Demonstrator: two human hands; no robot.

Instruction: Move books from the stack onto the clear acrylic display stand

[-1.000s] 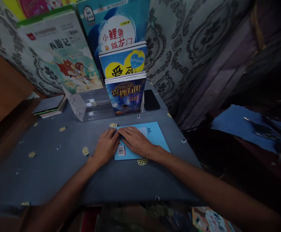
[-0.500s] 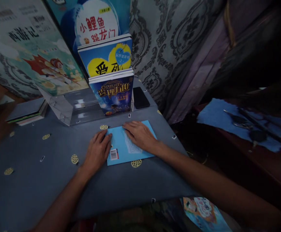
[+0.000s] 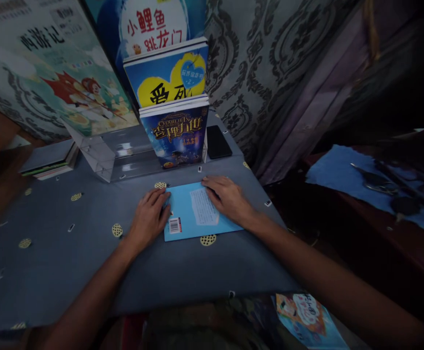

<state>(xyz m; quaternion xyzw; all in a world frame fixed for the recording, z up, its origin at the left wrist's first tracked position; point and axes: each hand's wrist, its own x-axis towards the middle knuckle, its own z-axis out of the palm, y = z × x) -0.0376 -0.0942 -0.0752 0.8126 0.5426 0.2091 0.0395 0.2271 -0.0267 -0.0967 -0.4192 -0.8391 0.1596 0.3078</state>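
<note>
A light-blue book (image 3: 184, 209) lies flat on the table, with a barcode and a pale text panel on its upper face. My left hand (image 3: 149, 216) rests at the book's left edge, its fingertips touching the corner area. Across the book's upper right part lies my right hand (image 3: 229, 199), fingers extended, covering that side and part of the text panel. Both hands are open and flat, palms down. Whether either thumb reaches under the cover cannot be made out.
Behind the book, a clear stepped stand (image 3: 135, 165) holds a dark-blue book (image 3: 178, 138), a blue-and-yellow book (image 3: 168, 73) and taller picture books. A black phone (image 3: 219, 142) sits beside it. Thin books (image 3: 49, 158) are stacked left. A colourful book (image 3: 306, 321) is below the table edge.
My right hand has slid to the right over the book, uncovering more of the text panel. My left hand stays at the left edge. The camera view has shifted slightly.
</note>
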